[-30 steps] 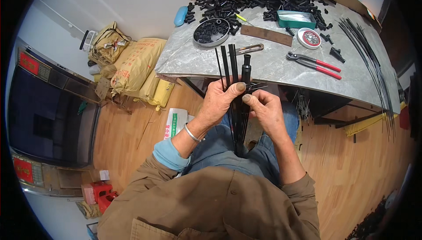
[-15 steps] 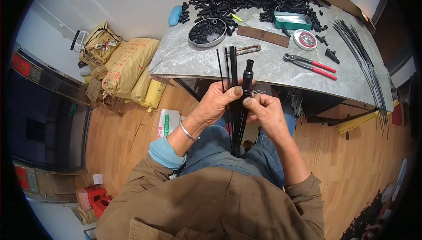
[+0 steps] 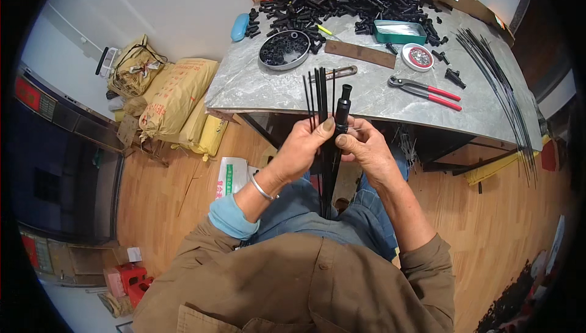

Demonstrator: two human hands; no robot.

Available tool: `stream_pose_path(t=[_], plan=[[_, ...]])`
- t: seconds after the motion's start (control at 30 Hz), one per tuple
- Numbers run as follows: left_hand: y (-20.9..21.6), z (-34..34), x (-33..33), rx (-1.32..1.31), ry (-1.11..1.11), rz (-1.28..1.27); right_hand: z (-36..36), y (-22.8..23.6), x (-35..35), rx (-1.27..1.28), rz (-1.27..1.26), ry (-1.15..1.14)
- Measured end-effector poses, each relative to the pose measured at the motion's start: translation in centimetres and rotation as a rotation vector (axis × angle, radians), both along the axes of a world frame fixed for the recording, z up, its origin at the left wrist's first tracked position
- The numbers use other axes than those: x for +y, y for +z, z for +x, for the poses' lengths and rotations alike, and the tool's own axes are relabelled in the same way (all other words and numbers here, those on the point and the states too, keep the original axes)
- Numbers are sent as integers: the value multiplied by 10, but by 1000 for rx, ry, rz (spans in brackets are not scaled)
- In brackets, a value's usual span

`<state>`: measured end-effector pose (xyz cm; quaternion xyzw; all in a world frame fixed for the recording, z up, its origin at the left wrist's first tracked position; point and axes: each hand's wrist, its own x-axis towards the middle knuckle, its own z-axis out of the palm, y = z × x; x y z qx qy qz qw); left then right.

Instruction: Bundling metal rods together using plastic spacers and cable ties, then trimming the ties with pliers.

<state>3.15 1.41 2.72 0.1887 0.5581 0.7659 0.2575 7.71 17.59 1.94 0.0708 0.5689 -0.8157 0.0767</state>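
A bundle of thin black rods (image 3: 323,98) stands upright in my left hand (image 3: 299,153), whose thumb presses against it. Beside the rods rises a black tubular piece (image 3: 343,106) with a stepped, narrower top. My right hand (image 3: 371,156) pinches at the base of this piece, its thumb close to the left thumb. Fine pale wire ends (image 3: 354,129) stick out there, by the right fingers. Below the hands the black rods run down together between my knees. Exactly what lies between the right fingertips is hidden.
On the grey table (image 3: 244,92) lie red-handled pincers (image 3: 427,93), a rusty flat bar (image 3: 360,53), a round tin (image 3: 284,50) of small black parts, a green tray (image 3: 400,32), a white dish (image 3: 417,57), loose black rods (image 3: 497,83) and a heap of black tubes (image 3: 348,3).
The rods in my left hand have fanned out, and one now stands apart near the black tubular piece. My right fingers have shifted slightly at its base. The whole view has moved a little.
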Motion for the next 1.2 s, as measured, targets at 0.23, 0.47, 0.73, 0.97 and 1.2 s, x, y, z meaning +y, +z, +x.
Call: stream_pose_path(t=[0.23,0.47,0.73,0.97,1.2], plan=[[7,13,14,220,88,-119,2,3,4,44,-85,18],[8,9,10,-75,-126,67,5,15,13,65,-75,86],[6,13,22,20,20,-25,4,-2,9,41,-89,-38],[4,9,17,239,175,-199,9,-16,-15,138,115,-290],[4,6,13,155,114,-160,12,-8,-15,146,154,-292]])
